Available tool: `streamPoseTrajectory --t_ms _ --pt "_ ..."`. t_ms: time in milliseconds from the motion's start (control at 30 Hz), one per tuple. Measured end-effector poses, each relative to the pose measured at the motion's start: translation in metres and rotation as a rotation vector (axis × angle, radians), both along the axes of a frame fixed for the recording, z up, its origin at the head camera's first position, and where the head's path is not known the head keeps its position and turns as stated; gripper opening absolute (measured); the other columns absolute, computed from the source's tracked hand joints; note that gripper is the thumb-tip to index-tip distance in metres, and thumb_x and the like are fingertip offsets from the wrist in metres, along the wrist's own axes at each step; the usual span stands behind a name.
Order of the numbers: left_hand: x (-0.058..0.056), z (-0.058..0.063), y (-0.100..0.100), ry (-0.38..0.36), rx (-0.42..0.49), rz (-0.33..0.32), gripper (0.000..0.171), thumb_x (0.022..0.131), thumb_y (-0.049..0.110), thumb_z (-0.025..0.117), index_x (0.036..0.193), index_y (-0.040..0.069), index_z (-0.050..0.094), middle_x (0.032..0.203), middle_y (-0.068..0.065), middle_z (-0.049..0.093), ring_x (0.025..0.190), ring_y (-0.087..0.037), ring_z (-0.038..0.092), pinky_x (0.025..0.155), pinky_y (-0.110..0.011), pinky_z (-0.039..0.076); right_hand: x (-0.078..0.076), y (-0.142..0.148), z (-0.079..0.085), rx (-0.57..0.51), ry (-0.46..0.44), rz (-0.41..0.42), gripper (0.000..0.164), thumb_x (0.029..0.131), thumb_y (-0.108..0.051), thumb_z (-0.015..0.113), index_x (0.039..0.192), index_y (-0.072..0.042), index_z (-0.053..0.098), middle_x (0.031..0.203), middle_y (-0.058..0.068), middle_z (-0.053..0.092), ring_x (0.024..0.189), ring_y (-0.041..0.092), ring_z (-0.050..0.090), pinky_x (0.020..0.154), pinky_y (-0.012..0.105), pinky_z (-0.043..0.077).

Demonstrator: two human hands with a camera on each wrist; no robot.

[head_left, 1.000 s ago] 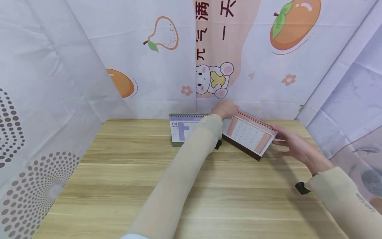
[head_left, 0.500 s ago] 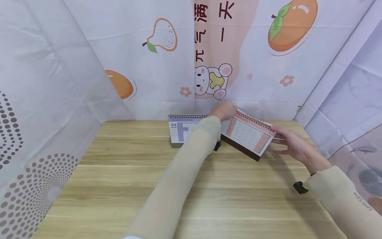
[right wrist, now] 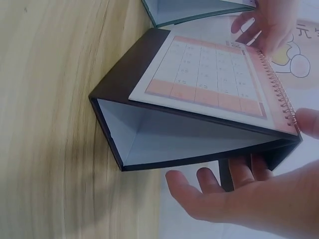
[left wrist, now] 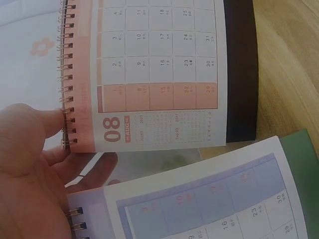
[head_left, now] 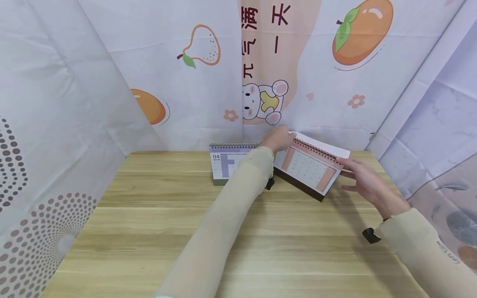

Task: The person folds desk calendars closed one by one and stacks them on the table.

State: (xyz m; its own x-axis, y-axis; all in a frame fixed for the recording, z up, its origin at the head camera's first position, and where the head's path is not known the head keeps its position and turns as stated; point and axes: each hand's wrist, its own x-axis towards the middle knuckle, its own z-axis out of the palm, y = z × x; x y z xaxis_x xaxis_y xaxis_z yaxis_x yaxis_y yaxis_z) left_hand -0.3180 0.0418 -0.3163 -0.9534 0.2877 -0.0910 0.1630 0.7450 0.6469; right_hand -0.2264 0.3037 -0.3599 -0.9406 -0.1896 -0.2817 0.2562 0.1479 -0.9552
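Observation:
A pink desk calendar (head_left: 307,167) with a dark brown base stands angled at the back right of the table. My left hand (head_left: 277,138) pinches its upper left corner by the spiral, thumb in front and fingers behind. The right hand (head_left: 363,182) holds the upper right corner, its thumb at the spiral's end and its other fingers behind the stand. August shows on the front page (left wrist: 154,74). Behind the spiral, a white sheet (head_left: 324,145) sticks up. The left forearm partly covers a purple desk calendar (head_left: 220,165) with a green base, which stands beside the pink one.
The wooden table (head_left: 149,231) ends at the back against a white printed curtain (head_left: 179,103). More cloth hangs at the left and right sides. Each wrist bears a small black device, such as the one (head_left: 370,236) on the right.
A white sheet has risen behind the pink calendar's spiral, where only a thin edge showed before. Both hands stay at its corners. The head view has shifted slightly.

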Motion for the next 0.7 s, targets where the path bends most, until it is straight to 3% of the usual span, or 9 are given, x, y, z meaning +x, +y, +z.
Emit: streamPoseTrajectory --t_ms 133,300,500,700 --pt "-0.0007 -0.0020 -0.0017 0.035 -0.006 -0.018 0.035 0.110 0.035 0.043 0.122 0.009 0.063 0.091 -0.002 0.058 0.077 -0.014 0.053 0.067 -0.026 0.044 0.0008 -0.0026 0.0007 -0.009 0.003 -0.017 0.029 0.105 -0.045 0.052 0.124 -0.023 0.049 0.111 -0.018 0.060 0.115 0.011 0.045 0.106 0.060 0.030" --pt "-0.0049 -0.0062 -0.0035 0.071 -0.035 -0.050 0.032 0.110 0.035 0.044 0.101 0.010 0.061 0.084 -0.001 0.054 0.070 -0.013 0.049 0.061 -0.025 0.042 0.0026 -0.0042 0.0014 -0.008 0.026 -0.032 0.026 0.105 -0.041 0.054 0.123 -0.023 0.047 0.108 -0.019 0.060 0.111 0.008 0.049 0.100 0.054 0.034" --pt "-0.0079 -0.0084 -0.0044 0.081 0.015 -0.049 0.032 0.107 0.035 0.051 0.084 0.013 0.052 0.075 0.000 0.050 0.063 -0.012 0.047 0.058 -0.024 0.041 0.0062 -0.0028 0.0014 -0.028 0.080 -0.035 0.021 0.106 -0.034 0.056 0.121 -0.024 0.047 0.107 -0.020 0.063 0.107 0.005 0.053 0.106 0.064 0.026" --pt "-0.0084 -0.0050 -0.0067 0.115 0.078 -0.043 0.031 0.103 0.026 0.060 0.079 0.011 0.047 0.070 0.001 0.044 0.062 -0.013 0.043 0.056 -0.024 0.037 0.0074 -0.0043 0.0018 -0.075 0.113 -0.062 0.022 0.105 -0.030 0.058 0.123 -0.024 0.046 0.106 -0.020 0.066 0.108 0.006 0.053 0.110 0.072 0.017"
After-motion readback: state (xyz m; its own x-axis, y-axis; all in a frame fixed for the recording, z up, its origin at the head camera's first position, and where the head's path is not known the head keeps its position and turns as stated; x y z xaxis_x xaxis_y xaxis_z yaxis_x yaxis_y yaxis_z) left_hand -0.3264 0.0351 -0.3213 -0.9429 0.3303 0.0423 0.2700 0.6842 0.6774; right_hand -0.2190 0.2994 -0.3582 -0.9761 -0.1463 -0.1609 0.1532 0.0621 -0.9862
